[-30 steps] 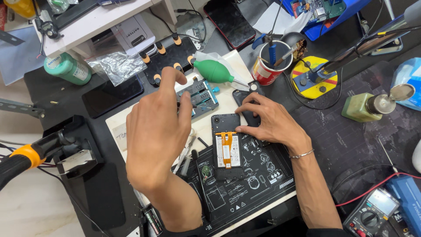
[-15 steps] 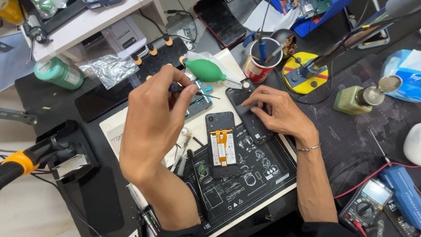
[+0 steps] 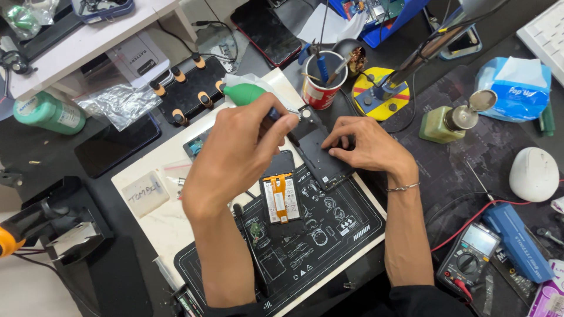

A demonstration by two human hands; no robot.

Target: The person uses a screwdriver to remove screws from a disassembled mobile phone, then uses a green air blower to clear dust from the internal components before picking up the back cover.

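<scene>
Since a moment ago, the left hand [image 3: 238, 149] has swung in from the upper part of the white board toward the middle and now meets the right hand over the dark phone frame [image 3: 320, 155]. Its grip is closed around a thin dark tool [image 3: 281, 120], thumb and fingers pinched on the shaft, the tip pointing down at the upper edge of the frame; whether the tip touches cannot be made out. The right hand [image 3: 367, 147] lies flat on the right part of the frame, fingers spread and pressing down, holding nothing in a closed grip, a thin bracelet [image 3: 403, 188] on its wrist. The frame rests across the top right corner of the black work mat [image 3: 311, 252], tilted. Just beside it on the mat lies an opened phone [image 3: 281, 196] with an orange strip down its middle. A green rubber blower [image 3: 245, 93] sits just behind the left hand. Farther back stands a red cup [image 3: 320, 88] of tools, with a yellow round stand [image 3: 376, 97] to its right. A green bottle [image 3: 50, 111] is at the far left of the counter, and a multimeter [image 3: 470, 258] lies at the lower right, next to a blue device [image 3: 517, 240].
</scene>
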